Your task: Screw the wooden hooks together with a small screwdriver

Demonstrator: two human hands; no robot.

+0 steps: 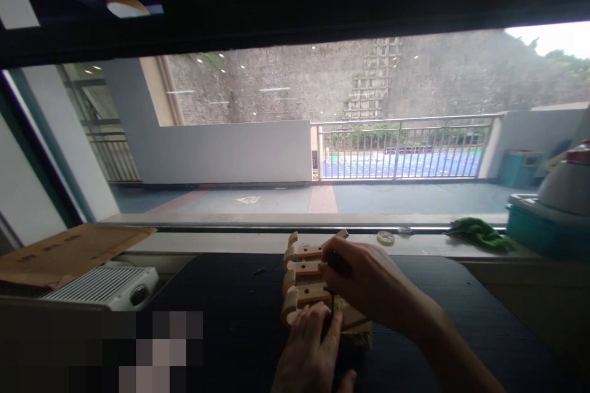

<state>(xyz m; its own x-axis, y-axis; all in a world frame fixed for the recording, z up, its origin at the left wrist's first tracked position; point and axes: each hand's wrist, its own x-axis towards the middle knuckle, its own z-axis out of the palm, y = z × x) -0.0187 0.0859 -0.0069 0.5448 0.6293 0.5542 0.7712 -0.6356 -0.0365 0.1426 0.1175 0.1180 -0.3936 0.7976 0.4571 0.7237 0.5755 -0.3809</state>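
Observation:
A small wooden assembly of several jointed light-wood pieces with holes lies on a dark table in front of me. My left hand lies flat on its near end, fingers stretched over the wood. My right hand is closed round a thin dark tool that stands upright against the wooden pieces; its tip is hidden between my hands.
A white ribbed device and a brown cardboard sheet sit at the left. On the window sill lie a tape roll and a green cloth; a teal box stands at the right. A small dark screw lies on the table.

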